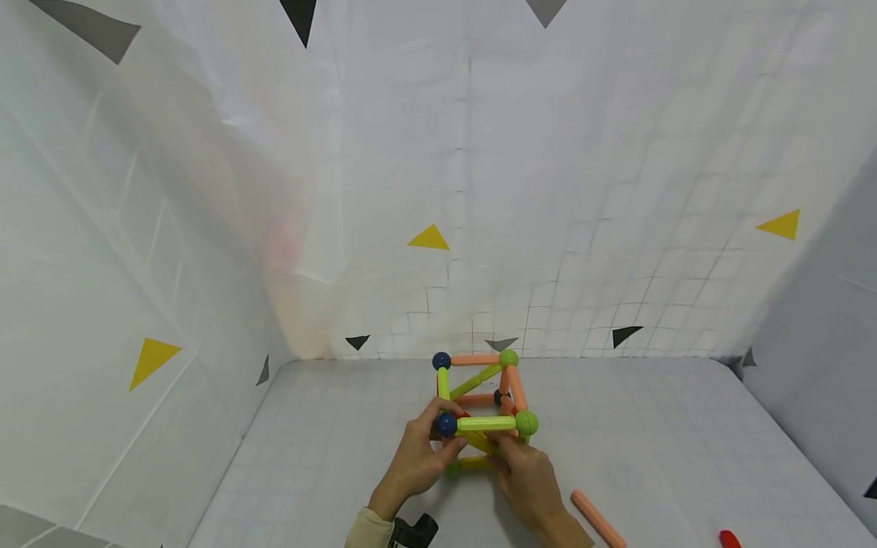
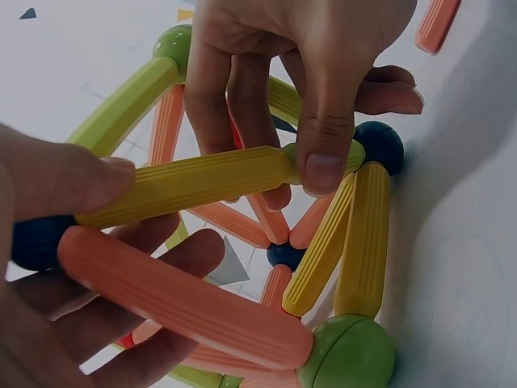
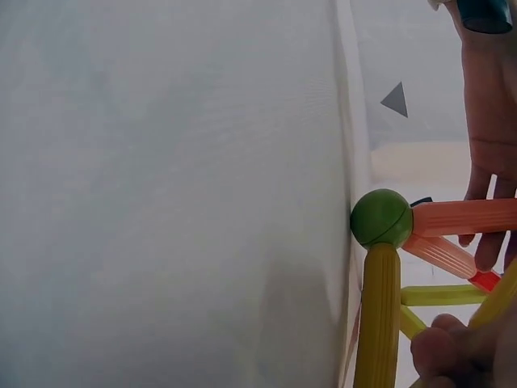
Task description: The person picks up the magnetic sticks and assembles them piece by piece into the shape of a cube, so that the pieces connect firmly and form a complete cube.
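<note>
A cube-like frame of ball-and-rod toy pieces stands between both hands, with dark blue balls (image 1: 441, 361) and green balls (image 1: 526, 422) at its corners. My left hand (image 1: 419, 457) grips a yellow rod (image 2: 210, 184) near a dark blue ball (image 2: 39, 242). Its thumb lies on top; other fingers are below, beside an orange rod (image 2: 186, 299). My right hand (image 1: 533, 478) pinches the yellow rod's light green end, beside another dark blue ball (image 2: 380, 147). In the right wrist view, a green ball (image 3: 381, 218) joins orange and yellow rods; my right hand (image 3: 464, 352) is partly cut off.
A loose orange rod (image 1: 597, 519) lies on the white table (image 1: 658, 457) right of my right hand. A red piece (image 1: 729, 539) sits near the front edge. White sheeting (image 1: 384, 183) with coloured triangles rises behind and at the sides.
</note>
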`<act>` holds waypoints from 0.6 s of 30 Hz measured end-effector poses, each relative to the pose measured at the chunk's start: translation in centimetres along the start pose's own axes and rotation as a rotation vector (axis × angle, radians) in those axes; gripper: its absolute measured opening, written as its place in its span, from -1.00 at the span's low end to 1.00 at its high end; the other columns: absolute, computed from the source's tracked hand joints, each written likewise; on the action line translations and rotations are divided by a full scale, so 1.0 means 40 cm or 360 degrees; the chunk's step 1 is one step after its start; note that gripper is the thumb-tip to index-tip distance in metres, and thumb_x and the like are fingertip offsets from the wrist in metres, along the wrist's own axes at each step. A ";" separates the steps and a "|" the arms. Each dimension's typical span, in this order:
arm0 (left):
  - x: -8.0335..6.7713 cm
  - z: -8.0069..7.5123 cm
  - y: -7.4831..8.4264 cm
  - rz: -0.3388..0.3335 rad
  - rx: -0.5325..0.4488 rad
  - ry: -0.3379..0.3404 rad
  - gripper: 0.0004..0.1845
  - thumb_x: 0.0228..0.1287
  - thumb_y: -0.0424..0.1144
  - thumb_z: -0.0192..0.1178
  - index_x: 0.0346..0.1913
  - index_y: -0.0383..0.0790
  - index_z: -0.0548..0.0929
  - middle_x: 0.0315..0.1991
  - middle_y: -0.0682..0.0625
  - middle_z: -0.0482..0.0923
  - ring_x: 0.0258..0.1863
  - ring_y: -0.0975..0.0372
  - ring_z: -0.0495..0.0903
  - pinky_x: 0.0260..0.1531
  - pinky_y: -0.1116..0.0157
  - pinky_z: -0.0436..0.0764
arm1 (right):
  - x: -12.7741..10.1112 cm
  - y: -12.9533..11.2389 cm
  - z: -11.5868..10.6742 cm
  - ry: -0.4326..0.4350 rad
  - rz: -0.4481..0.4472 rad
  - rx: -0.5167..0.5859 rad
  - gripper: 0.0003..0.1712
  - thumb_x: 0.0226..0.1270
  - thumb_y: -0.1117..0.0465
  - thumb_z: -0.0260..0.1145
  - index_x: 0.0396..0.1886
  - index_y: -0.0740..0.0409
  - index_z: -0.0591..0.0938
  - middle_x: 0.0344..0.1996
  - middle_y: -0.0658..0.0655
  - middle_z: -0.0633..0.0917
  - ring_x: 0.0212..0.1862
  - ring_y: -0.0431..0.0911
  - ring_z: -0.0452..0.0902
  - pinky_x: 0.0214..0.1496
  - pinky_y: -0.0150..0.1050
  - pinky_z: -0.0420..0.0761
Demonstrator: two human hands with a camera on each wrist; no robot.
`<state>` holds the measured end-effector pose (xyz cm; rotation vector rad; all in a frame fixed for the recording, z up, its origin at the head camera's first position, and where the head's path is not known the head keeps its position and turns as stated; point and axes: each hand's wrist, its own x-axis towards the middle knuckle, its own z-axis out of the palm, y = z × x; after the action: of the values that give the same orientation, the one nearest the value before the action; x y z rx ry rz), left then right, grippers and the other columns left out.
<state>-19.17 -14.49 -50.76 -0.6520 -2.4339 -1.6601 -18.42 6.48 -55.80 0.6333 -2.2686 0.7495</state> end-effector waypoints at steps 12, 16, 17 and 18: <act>-0.002 0.004 0.006 0.0028 0.0072 -0.0027 -0.58 0.35 -0.40 0.42 0.21 -0.19 0.57 -0.02 0.04 0.75 -0.26 0.35 0.63 -0.15 0.33 0.71 | -0.031 0.009 -0.060 0.0130 -0.0066 0.0276 -0.56 -0.06 0.46 0.67 -0.14 0.12 0.78 -0.29 0.02 0.85 -0.55 -0.54 0.41 -0.54 -0.64 0.42; -0.002 0.007 0.003 0.0045 0.0095 -0.0022 -0.59 0.37 -0.40 0.41 0.21 -0.20 0.56 -0.01 0.02 0.74 -0.25 0.35 0.62 -0.15 0.34 0.71 | -0.025 0.039 -0.087 0.0330 -0.0030 0.0329 -0.73 -0.05 0.42 0.59 -0.40 0.04 0.72 -0.56 -0.12 0.74 -0.65 -0.46 0.45 -0.62 -0.57 0.45; -0.001 0.008 0.002 0.0044 0.0099 -0.0021 -0.59 0.37 -0.40 0.40 0.21 -0.19 0.56 -0.02 0.02 0.74 -0.25 0.35 0.61 -0.16 0.34 0.71 | -0.023 0.049 -0.092 0.0361 0.0003 0.0306 -0.73 -0.08 0.41 0.59 -0.44 0.03 0.71 -0.60 -0.13 0.71 -0.66 -0.42 0.46 -0.63 -0.54 0.46; -0.002 0.009 0.001 0.0042 0.0104 -0.0019 -0.59 0.37 -0.40 0.40 0.21 -0.18 0.56 -0.04 0.02 0.73 -0.26 0.35 0.60 -0.17 0.35 0.70 | -0.022 0.059 -0.095 0.0370 0.0051 0.0282 -0.73 -0.10 0.39 0.60 -0.46 0.02 0.70 -0.62 -0.14 0.69 -0.66 -0.38 0.48 -0.64 -0.53 0.47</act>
<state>-19.05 -14.17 -50.90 -0.6833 -2.4652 -1.5647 -17.65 10.86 -54.87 0.5607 -2.0192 0.9947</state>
